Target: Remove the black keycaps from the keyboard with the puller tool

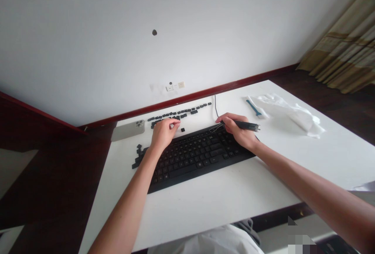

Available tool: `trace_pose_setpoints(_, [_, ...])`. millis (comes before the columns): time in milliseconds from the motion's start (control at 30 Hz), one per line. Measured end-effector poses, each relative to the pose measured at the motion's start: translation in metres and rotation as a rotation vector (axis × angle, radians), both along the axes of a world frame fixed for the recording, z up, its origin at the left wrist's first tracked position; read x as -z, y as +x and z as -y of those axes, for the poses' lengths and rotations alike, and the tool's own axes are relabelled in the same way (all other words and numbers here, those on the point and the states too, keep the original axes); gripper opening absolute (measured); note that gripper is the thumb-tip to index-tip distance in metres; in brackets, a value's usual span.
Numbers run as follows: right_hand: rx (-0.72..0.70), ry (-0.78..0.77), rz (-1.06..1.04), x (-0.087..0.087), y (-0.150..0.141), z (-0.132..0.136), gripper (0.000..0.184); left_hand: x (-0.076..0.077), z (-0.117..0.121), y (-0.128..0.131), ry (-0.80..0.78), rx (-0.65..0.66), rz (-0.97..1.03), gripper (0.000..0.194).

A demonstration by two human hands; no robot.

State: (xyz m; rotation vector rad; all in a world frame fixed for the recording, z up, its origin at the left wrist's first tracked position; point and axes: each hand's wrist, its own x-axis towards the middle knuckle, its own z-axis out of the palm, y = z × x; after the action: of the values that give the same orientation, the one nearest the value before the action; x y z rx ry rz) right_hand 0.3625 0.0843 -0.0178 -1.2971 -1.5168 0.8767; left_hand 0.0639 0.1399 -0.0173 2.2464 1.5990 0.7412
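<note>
A black keyboard point(193, 154) lies at a slant on the white table. My right hand point(237, 131) is wrapped around the black handle of a wire keycap puller point(246, 125), whose thin wire loops reach left over the keyboard's back edge. My left hand point(165, 133) hovers at the keyboard's back left, thumb and fingertips pinched together; whether a keycap is between them I cannot see. Just right of those fingers lies a single loose keycap point(183, 129). Behind them, loose keycaps point(187, 110) lie in rows, partly covered by my left hand.
More keycaps point(138, 151) lie left of the keyboard. A phone point(129, 130) rests near the table's left edge. At the right are a blue-handled brush point(254, 107) and crumpled white plastic point(293, 113). A cable point(216, 106) runs to the back edge, near the wall point(205, 43).
</note>
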Motion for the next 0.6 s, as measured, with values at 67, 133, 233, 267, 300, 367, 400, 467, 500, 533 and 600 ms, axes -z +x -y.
trace_pose_setpoints(67, [0.005, 0.011, 0.036, 0.0, 0.0005, 0.0, 0.039, -0.003, 0.002, -0.0002, 0.039, -0.003, -0.036, 0.011])
trace_pose_setpoints(133, [0.007, 0.02, 0.076, -0.0004, 0.0009, 0.0, 0.04, -0.0057, 0.0042, 0.0012, 0.048, 0.05, -0.07, 0.011])
trace_pose_setpoints(233, [0.005, 0.028, 0.117, -0.0016, 0.001, 0.0001, 0.041, -0.0082, 0.0066, 0.0043, 0.048, 0.225, -0.136, 0.027])
trace_pose_setpoints(267, [0.003, 0.03, 0.121, -0.0022, 0.001, 0.0002, 0.042, -0.0085, 0.007, 0.0051, 0.05, 0.271, -0.165, 0.033])
trace_pose_setpoints(300, [-0.001, 0.031, 0.123, -0.0028, 0.001, 0.0004, 0.042, -0.0086, 0.0073, 0.0056, 0.052, 0.3, -0.193, 0.036])
trace_pose_setpoints(367, [-0.008, 0.035, 0.124, -0.0038, 0.001, 0.0008, 0.043, -0.0078, 0.0072, 0.0058, 0.046, 0.314, -0.228, 0.036])
trace_pose_setpoints(400, [-0.01, 0.037, 0.125, -0.0043, 0.001, 0.0011, 0.043, -0.0071, 0.0069, 0.0055, 0.04, 0.309, -0.231, 0.035])
trace_pose_setpoints(467, [-0.016, 0.04, 0.136, -0.0049, 0.0011, 0.0017, 0.042, -0.0051, 0.0057, 0.0044, 0.028, 0.288, -0.228, 0.029])
trace_pose_setpoints(500, [-0.018, 0.041, 0.143, -0.0051, 0.0012, 0.002, 0.042, -0.004, 0.0049, 0.0039, 0.023, 0.271, -0.227, 0.025])
trace_pose_setpoints(533, [-0.022, 0.042, 0.15, -0.0052, 0.0012, 0.0022, 0.042, -0.0028, 0.0041, 0.0036, 0.019, 0.252, -0.23, 0.021])
trace_pose_setpoints(600, [-0.03, 0.043, 0.162, -0.0053, 0.0011, 0.0024, 0.041, -0.0008, 0.0027, 0.0036, 0.017, 0.215, -0.245, 0.015])
